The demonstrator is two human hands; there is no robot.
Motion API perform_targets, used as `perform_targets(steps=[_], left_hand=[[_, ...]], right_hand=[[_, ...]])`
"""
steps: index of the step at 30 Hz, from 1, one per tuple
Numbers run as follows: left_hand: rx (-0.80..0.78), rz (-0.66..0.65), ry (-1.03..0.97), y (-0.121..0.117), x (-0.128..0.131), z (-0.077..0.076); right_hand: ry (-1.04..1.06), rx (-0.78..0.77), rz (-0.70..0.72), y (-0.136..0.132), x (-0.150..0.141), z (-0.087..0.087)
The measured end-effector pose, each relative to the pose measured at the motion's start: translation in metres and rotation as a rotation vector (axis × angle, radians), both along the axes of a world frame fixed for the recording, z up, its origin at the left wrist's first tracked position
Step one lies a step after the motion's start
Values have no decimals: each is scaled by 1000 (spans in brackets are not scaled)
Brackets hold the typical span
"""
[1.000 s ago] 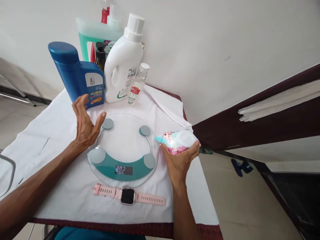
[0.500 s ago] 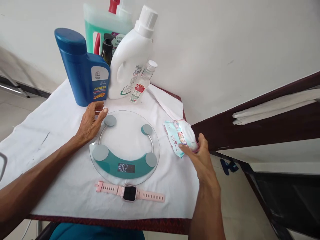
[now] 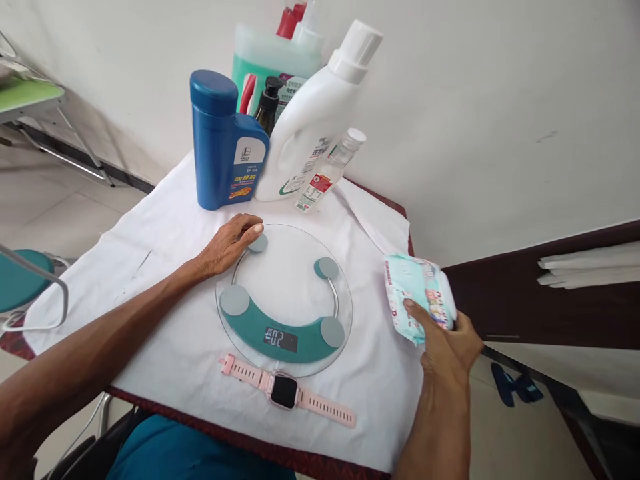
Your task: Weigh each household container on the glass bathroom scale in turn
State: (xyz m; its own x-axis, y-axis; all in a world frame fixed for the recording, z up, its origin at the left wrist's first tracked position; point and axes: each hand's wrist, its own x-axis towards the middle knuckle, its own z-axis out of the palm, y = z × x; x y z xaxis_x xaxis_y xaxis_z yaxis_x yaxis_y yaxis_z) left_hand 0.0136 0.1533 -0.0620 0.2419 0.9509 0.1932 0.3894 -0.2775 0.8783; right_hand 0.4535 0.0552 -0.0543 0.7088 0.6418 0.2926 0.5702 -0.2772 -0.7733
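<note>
On the white cloth lies a round glass bathroom scale [image 3: 295, 280] with a teal band, grey foot pads and a lit display. My left hand [image 3: 231, 241] rests at its upper left rim, fingers loosely stretched and holding nothing. At the right side of the table my right hand [image 3: 447, 333] grips a light-blue pack of wet wipes [image 3: 411, 290], thumb on its face, the other fingers partly hidden behind it. The pack is tilted, its white lid edge turned to the right. Below the scale a pink-strapped smartwatch [image 3: 284, 390] lies flat, its screen dark.
Along the back of the table stand a blue bottle [image 3: 215, 147], a white detergent jug [image 3: 310, 127], a small clear bottle [image 3: 325, 177], a dark pump bottle [image 3: 269, 103] and a green-liquid container [image 3: 245, 60]. A wall rises behind. A teal stool [image 3: 25, 277] is at left.
My right hand has tightened on the wipes pack and tilted it up from the cloth. The whole view has shifted, so the table things appear further right. My left hand stays by the scale's rim.
</note>
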Motion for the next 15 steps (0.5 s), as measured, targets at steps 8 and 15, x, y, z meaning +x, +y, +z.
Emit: perform_targets(steps=[8, 15], left_hand=[[-26, -8, 35, -2, 1, 6], [-29, -8, 37, 1, -2, 3]], right_hand=[[504, 207, 252, -4, -82, 26], [-79, -49, 881, 9, -158, 38]])
